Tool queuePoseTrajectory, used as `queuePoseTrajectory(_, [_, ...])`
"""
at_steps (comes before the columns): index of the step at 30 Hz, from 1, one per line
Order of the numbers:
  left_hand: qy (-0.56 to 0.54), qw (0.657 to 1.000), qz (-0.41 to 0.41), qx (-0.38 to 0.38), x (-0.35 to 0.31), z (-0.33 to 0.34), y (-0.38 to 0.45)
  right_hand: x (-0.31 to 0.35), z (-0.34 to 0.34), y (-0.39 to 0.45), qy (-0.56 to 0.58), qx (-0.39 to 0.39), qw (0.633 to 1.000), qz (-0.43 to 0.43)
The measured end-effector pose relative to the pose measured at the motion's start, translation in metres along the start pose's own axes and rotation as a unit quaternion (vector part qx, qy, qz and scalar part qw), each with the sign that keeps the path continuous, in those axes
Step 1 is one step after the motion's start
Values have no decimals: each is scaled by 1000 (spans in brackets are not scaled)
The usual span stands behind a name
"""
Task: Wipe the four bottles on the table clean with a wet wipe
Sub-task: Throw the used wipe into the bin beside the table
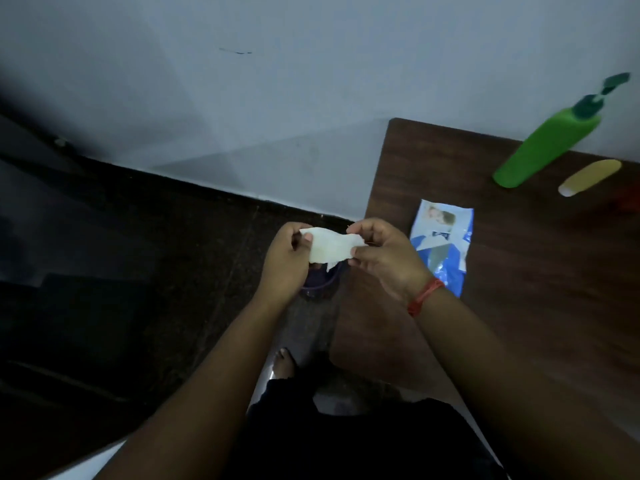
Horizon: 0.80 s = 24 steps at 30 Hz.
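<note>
Dark wood-grain table [519,271], flat top, rounded corner, sits to the right of both hands. Dark speckled stone floor [173,254] below and left of the fingers, pale smooth wall [277,98] beyond them.

Green bottle [545,147]: tall matte plastic cylinder with a darker green pump head, standing on the table well beyond and right of the right fingers. Just beside its base, a small yellow bottle [590,177], oblong, pale cap end, lying flat. Only these two bottles are in view.

Wipes pack [441,244]: glossy blue-and-white soft plastic pouch, crinkled, flat on the table just right of the right hand.

Left hand [285,263] and right hand [384,256] are held off the table edge, over the floor. Both pinch the wet wipe [330,249] between thumb and curled fingers, one at each end. The wipe is white, thin, limp fabric, partly unfolded, creased, with a corner hanging down between the fingers.

Red thread band [424,296] sits on the right wrist.
</note>
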<state>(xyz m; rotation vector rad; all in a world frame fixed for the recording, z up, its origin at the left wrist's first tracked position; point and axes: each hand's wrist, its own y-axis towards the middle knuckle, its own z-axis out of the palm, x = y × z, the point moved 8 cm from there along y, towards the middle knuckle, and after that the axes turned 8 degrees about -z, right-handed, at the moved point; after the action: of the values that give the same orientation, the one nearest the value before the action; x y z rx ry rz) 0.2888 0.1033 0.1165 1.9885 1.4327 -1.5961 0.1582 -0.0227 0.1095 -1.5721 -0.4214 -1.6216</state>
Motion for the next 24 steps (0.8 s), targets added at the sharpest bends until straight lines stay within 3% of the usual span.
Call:
queuePoseTrajectory(3, [62, 998, 0, 14, 9, -45, 32, -16, 45, 24, 54, -5, 997, 47])
queuePoseTrajectory(7, [96, 988, -10, 121, 18, -57, 63, -51, 84, 46, 112, -22, 979, 168])
queuePoseTrajectory(12, [155, 974, -40, 161, 36, -51, 97, -67, 87, 84, -109, -40, 988, 99])
queuePoseTrajectory(18, [127, 974, -102, 157, 77, -54, 145, -107, 82, 125, -49, -103, 986, 125])
queuePoseTrajectory(24, [152, 947, -116, 257, 113, -38, 199, -170, 131, 160, -58, 59, 979, 185])
